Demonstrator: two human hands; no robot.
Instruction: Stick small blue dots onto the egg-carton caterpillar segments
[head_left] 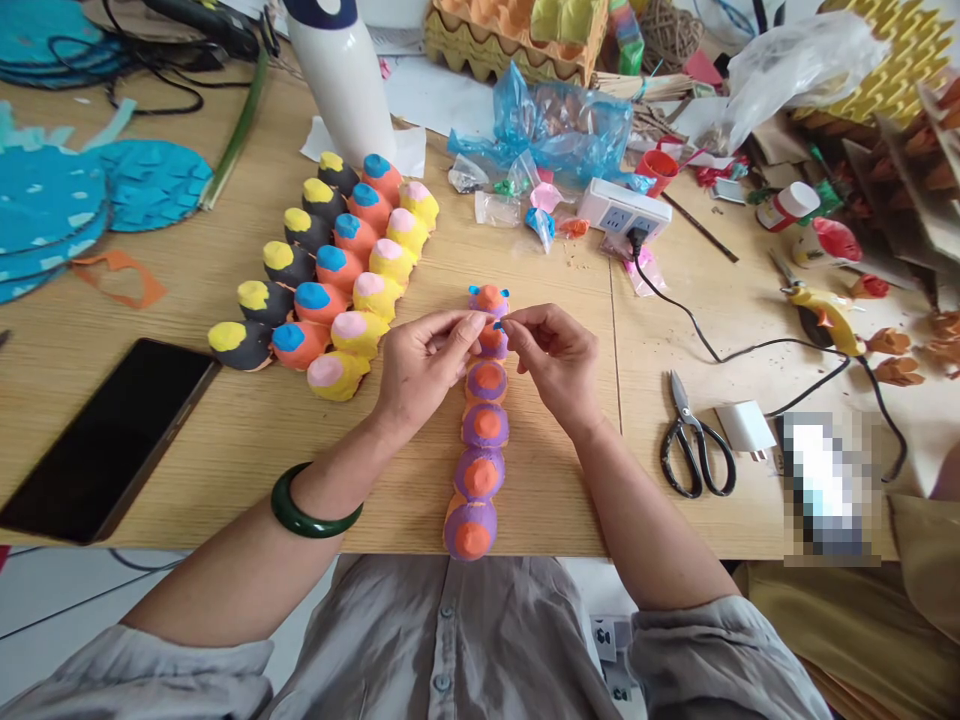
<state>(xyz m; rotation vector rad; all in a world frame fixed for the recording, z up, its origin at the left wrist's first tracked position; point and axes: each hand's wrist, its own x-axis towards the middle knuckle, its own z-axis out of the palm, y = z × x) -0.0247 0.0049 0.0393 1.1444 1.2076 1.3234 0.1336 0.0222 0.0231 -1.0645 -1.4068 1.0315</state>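
A strip of purple egg-carton cups (478,472) with orange centres runs away from me across the table. Its far cup (489,298) carries a small blue piece on each side. Over the second cup from the far end, my right hand (559,365) pinches a small blue piece (498,325) that looks like modelling clay. Just left of it, my left hand (427,365) has thumb and forefinger pressed together, and what they hold is hidden. Both hands nearly meet above the strip.
Left of the strip stand rows of yellow (352,335), orange (301,343) and black (240,345) painted cups. A phone (112,440) lies at left, a white bottle (345,85) behind. Scissors (697,445), a charger (746,428) and a power strip (626,210) with cable are on the right.
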